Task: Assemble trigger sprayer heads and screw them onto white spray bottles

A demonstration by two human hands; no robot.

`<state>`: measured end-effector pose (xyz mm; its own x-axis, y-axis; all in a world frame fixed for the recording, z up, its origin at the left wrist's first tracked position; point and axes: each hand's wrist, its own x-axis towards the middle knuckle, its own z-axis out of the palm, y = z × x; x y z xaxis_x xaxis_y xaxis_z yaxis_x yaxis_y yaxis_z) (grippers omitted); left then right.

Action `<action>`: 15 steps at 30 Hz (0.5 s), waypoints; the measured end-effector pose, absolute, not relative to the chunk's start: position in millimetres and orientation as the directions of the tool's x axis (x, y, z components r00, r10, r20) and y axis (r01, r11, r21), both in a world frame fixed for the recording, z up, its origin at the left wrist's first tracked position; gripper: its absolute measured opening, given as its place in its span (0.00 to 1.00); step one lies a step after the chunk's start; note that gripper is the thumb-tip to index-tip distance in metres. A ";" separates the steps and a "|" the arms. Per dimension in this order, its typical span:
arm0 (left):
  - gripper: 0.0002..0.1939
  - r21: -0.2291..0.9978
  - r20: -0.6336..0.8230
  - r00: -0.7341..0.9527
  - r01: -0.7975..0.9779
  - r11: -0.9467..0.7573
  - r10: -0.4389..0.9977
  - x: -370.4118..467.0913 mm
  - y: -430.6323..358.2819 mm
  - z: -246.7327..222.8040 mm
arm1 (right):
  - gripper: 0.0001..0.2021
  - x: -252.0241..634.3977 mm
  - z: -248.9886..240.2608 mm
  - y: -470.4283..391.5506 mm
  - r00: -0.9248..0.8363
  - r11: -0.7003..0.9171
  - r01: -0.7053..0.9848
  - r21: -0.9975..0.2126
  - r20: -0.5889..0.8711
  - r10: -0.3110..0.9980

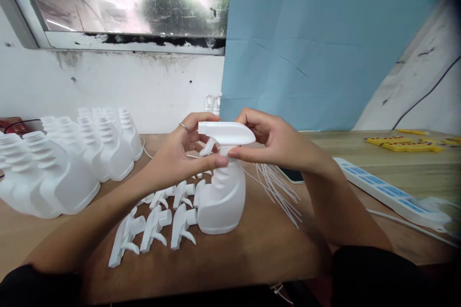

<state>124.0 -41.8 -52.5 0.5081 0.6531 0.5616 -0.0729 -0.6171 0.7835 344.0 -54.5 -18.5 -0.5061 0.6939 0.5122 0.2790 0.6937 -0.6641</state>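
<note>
A white plastic bottle [221, 204] stands upright on the brown table, with a white spray trigger head [228, 133] on its neck. My left hand [190, 148] is closed around the nozzle side of the spray head, its thumb against the collar. On the other side, my right hand [268, 139] grips the back of the head and the collar between thumb and fingers. Several loose white spray heads [154, 225] lie on the table to the left of the bottle.
Many white bottles without heads [68, 172] stand at the left. Thin white tubes [279, 192] lie right of the bottle, near a dark flat object [292, 175]. A power strip [389, 192] with a cable and yellow pieces [410, 145] are at the right.
</note>
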 end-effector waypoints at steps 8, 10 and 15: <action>0.12 0.643 0.711 0.353 0.026 -0.766 0.608 119.3 -51.7 -45.1 | 0.17 346.5 -16.1 -46.9 -0.580 0.561 0.193 -0.805 0.367 0.727; 0.12 0.634 0.718 0.341 0.041 -0.772 0.607 119.1 -51.7 -44.8 | 0.17 350.2 -15.7 -45.3 -0.634 0.514 0.207 -0.833 0.286 0.719; 0.10 0.592 0.756 0.323 0.034 -0.805 0.569 119.0 -52.0 -43.7 | 0.17 350.3 -17.3 -39.0 -0.669 0.444 0.196 -0.874 0.211 0.712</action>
